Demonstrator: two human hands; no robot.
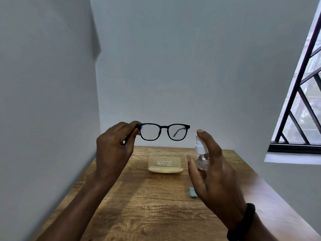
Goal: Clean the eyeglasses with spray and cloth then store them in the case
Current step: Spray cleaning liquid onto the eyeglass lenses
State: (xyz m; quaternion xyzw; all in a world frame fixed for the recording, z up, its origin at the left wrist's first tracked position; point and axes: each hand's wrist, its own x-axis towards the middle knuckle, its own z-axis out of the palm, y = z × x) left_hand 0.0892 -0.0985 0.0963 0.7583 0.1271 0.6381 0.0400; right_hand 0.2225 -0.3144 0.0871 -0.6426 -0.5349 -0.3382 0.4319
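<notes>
Cloth [192,193] sits by the table's [139,206] R edge, half hidden behind your R hand [215,171]. R fingers wrap the spray bottle [201,157], index on the pump. L hand [114,145] pinches the eyeglasses [164,132] at one hinge, up in the air. Droplets on one lens only, I think, so you're mid-spray. Next: aim at the dry lens. Case [165,165] lies mid-table toward the far edge.
</notes>
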